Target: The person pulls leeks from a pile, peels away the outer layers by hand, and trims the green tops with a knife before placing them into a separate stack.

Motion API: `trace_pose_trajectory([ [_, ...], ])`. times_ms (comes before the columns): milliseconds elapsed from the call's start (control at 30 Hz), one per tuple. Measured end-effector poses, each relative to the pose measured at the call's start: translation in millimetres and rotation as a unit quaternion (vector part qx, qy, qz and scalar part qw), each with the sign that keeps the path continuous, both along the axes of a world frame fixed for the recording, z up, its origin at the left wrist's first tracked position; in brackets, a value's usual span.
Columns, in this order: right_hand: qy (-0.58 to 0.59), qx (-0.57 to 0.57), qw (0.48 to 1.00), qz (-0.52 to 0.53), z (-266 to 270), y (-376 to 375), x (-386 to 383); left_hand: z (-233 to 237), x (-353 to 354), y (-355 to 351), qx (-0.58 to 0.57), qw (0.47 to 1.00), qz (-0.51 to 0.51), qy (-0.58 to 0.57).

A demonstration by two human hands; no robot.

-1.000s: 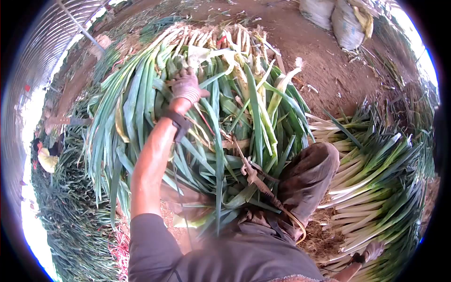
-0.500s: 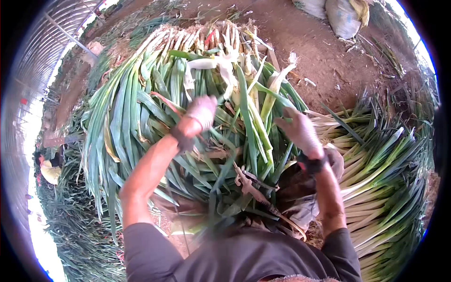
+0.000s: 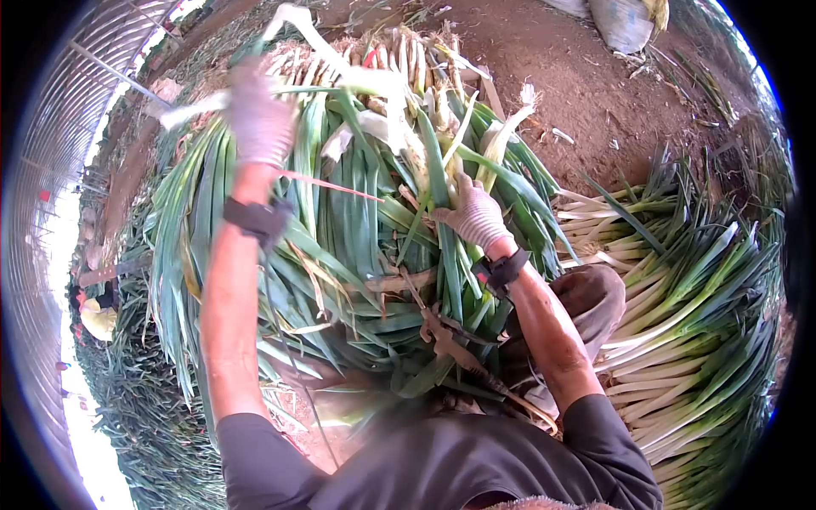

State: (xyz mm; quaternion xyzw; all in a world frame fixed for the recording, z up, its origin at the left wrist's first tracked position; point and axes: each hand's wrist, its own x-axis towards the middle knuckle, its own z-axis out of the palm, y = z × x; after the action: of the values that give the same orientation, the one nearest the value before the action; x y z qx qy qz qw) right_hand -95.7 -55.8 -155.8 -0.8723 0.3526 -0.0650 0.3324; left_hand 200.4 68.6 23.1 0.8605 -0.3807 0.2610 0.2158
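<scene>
A heap of leeks (image 3: 336, 229) is spread beneath and between the two hands, with broad blue-green leaves drooped in long overlapping folds towards the body. At the far side, beyond both grips, tan, soil-stained bases and tangled roots are shown, and here and there a leaf is seen yellowed or dried to brown. The left hand (image 3: 262, 123), gloved and blurred, is raised over the left part of the heap; whether anything is gripped by it cannot be told. Beside it, to its left, a white strip (image 3: 201, 108) is seen, and a thin reddish strip (image 3: 327, 184) is stretched from near its wrist towards the right hand (image 3: 476, 214). That hand is bent against green leaves and pale shanks, but how firmly they are grasped cannot be made out. Below the right hand, a pistol-shaped tool (image 3: 455, 344) is laid. To its right, cleaner leeks (image 3: 663, 340) are lined up, their shanks smooth and white.
</scene>
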Motion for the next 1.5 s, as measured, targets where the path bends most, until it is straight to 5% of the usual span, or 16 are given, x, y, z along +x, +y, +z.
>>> trace_pose_trajectory([
  [67, -0.056, -0.016, 0.998, -0.012, -12.3, -0.4, 2.4, -37.4, -67.4, -11.3, 0.129, 0.986, -0.072, -0.072],
  [100, -0.078, 0.04, 0.996, -0.01, -16.0, -0.9, 3.6, -49.0, -88.3, -15.2, 0.133, 0.962, -0.119, 0.205],
  [200, -0.1, 0.153, 0.983, -0.012, -28.9, -4.0, 4.7, -93.0, -112.3, -33.5, 0.117, 0.901, -0.118, 0.4],
  [300, -0.16, 0.117, 0.98, -0.019, -13.5, 16.1, -7.5, -125.8, -111.5, -48.0, 0.095, 0.944, -0.09, 0.303],
  [467, -0.192, 0.144, 0.971, -0.004, 24.0, 49.2, -23.6, -128.4, -91.4, -54.4, -0.177, 0.732, -0.177, 0.634],
  [700, -0.338, 0.43, 0.834, 0.067, 16.2, 48.6, -35.8, -107.2, -77.7, -14.1, -0.244, 0.793, -0.227, 0.51],
  [867, -0.298, 0.413, 0.859, 0.045, 45.8, 47.1, -64.2, -70.2, -25.5, 3.8, -0.294, 0.808, -0.087, 0.504],
  [900, -0.286, 0.426, 0.857, 0.043, 60.8, 47.9, -76.6, -66.1, 8.7, -3.4, -0.426, 0.625, -0.296, 0.583],
  [933, -0.27, 0.395, 0.875, 0.076, 65.7, 49.2, -88.7, -88.5, 116.2, 10.6, -0.279, 0.841, -0.092, 0.455],
  [1067, -0.305, 0.404, 0.862, 0.018, 51.0, 46.3, -101.9, 15.8, 127.0, 40.3, -0.357, 0.825, 0.146, 0.413],
  [1200, -0.293, 0.349, 0.89, -0.029, 47.2, 36.4, -83.4, 2.8, 36.1, 37.8, 0.056, 0.971, 0.043, 0.227],
  [1267, -0.294, 0.335, 0.895, -0.016, 39.4, 38.9, -78.1, -8.3, -37.0, 29.7, 0.121, 0.987, 0.069, 0.075],
  [1300, -0.315, 0.269, 0.91, -0.007, 32.3, 39.0, -72.0, -8.2, -84.5, 24.5, 0.054, 0.984, -0.003, 0.171],
  [1400, -0.299, 0.142, 0.943, -0.017, 34.4, 45.6, -57.9, -60.3, -153.3, 26.9, 0.169, 0.892, -0.215, 0.36],
  [1433, -0.292, 0.154, 0.944, -0.021, 38.6, 48.1, -54.1, -78.4, -173.3, 20.6, 0.077, 0.684, -0.386, 0.614],
  [1500, -0.325, 0.211, 0.922, -0.009, 29.0, 49.8, -49.6, -109.4, -205.3, 21.4, 0.065, 0.625, -0.394, 0.671],
])
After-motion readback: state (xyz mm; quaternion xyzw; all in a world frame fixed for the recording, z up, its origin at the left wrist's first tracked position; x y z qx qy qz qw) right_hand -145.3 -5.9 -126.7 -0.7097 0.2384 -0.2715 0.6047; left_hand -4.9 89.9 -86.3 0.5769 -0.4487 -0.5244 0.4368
